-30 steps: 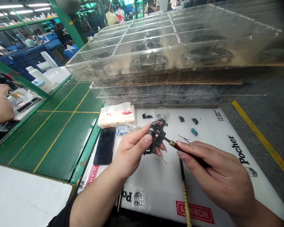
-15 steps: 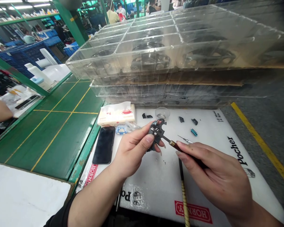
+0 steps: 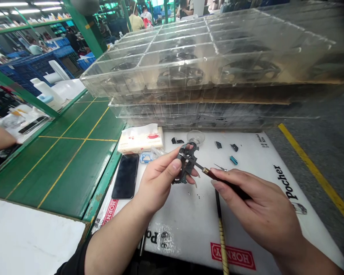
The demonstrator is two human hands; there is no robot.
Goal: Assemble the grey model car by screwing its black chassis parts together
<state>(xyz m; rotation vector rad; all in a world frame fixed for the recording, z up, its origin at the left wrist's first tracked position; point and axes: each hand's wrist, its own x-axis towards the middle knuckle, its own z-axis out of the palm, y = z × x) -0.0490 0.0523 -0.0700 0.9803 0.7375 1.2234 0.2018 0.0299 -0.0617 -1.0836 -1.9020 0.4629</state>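
The left hand (image 3: pixel 156 181) pinches the part (image 3: pixel 186 165) — probably light, stiff, rather fragile, best held by its edge; the right hand (image 3: pixel 265 210) pinches the tool (image 3: pixel 207 172).

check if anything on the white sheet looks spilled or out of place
A few tiny dark specks lie loose on the white sheet, near the left hand; they look stray, though too small to identify.

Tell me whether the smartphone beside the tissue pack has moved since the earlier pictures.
No: judged against the green bench's edge, the smartphone lies where it did, shifted in no direction.
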